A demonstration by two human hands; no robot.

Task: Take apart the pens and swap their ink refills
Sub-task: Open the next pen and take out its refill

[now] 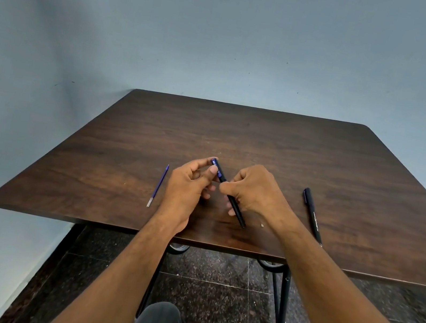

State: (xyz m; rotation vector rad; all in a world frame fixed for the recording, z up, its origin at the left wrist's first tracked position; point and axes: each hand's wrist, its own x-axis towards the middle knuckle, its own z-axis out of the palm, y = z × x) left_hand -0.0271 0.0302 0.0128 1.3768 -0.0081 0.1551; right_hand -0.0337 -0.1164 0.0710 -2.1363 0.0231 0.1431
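The black pen barrel (231, 197) is held above the near centre of the wooden table (265, 147), tilted, with its blue end cap (215, 161) pointing away from the person. The right hand (253, 189) is curled around the barrel's middle. The left hand (191, 183) pinches the blue end cap between thumb and fingertips. A blue ink refill (157, 186) lies on the table left of the barrel. A second, assembled black pen (312, 215) lies on the table right of the barrel.

Dark wood table (265, 142): blue refill (158, 185) left, black pen (312, 216) right, well apart.
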